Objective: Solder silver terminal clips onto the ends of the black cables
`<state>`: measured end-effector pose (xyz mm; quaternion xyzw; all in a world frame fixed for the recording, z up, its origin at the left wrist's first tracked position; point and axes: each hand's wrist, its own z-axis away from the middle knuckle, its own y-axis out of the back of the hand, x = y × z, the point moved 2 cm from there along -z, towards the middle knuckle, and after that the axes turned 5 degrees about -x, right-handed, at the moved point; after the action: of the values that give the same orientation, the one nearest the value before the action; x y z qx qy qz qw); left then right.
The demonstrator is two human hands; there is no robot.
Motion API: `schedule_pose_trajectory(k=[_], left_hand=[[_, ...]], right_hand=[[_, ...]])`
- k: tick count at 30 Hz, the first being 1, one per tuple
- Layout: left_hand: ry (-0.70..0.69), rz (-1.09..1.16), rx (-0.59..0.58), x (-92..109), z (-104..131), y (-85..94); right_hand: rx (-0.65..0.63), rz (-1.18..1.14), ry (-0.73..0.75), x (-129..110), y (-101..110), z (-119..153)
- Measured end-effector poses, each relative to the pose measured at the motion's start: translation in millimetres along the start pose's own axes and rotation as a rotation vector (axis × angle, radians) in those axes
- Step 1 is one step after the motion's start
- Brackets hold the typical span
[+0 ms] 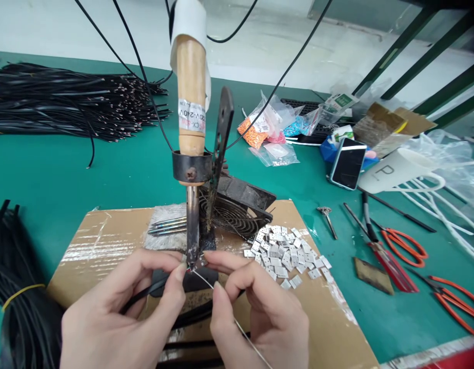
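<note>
Bright, even light from overhead; shadows are soft and faint. Tape on the cardboard [106, 241] glares white. Edges bend from wide-angle distortion; focus is sharp throughout.

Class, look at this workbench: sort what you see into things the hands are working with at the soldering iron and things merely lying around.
In use:
left hand pinching a black cable
right hand feeding solder wire
soldering iron clamped upright
pile of small white parts close by

Lying about:
red scissors
phone
bags of coloured pieces
bundled black cables
</note>
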<state>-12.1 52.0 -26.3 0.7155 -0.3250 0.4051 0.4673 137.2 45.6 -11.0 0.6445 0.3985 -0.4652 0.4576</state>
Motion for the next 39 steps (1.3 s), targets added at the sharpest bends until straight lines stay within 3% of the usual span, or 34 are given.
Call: schedule_pose_trajectory(k=[4, 10, 18, 39], left_hand=[[-0.003, 0.001, 0.008, 1.2, 0.5, 0.6], [-0.037, -0.016, -0.022, 5.8, -2.4, 0.1], [-0.006, -0.043, 0.016, 2.3, 0.5, 0.1], [-0.089, -0.215, -0.035, 4.6, -0.2, 5.3]], right_hand=[[-0.047, -0.051, -0.019, -1.2, 2.0, -2.7], [0.029, 0.014, 0.030, 2.3, -1.3, -0.5], [0.013, -0.016, 0.049, 2.7, -0.4, -2.1], [0.060, 0.035, 0.292, 5.0, -1.0, -2.8]])
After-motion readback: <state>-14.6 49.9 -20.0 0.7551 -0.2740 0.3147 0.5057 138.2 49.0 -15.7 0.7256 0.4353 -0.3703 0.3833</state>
